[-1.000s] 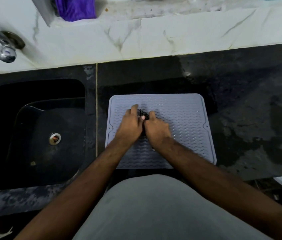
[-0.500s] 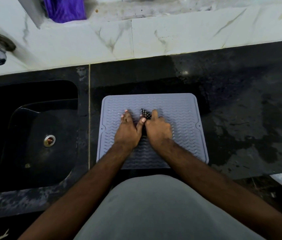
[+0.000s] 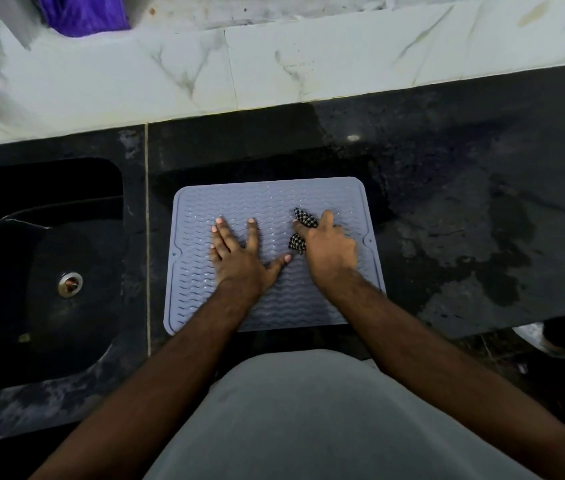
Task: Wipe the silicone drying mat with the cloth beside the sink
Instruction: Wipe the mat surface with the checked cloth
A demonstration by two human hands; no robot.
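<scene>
**Mat held flat, cloth bunched on its right half**

The grey silicone drying mat (image 3: 274, 199) lay flat on the black counter (image 3: 464, 202), just right of the sink (image 3: 31, 271) and close to the counter's front edge. Its long axis ran left to right, parallel to that front edge, with wavy ridges running the same way. No brand, label or writing could be read on the mat or cloth.

The left hand (image 3: 239, 258) pressed flat on the mat's left-centre, fingers straight and spread, thumb pointing right; it held nothing.

The right hand (image 3: 329, 247) rested on the mat's right half, fingers curled round the black-and-white checked cloth (image 3: 303, 221). The cloth was bunched, showing beyond the knuckles and beside the thumb, in contact with the mat surface.

A purple fabric (image 3: 83, 12) lay on the white marble ledge (image 3: 274, 64) at the back left.
</scene>
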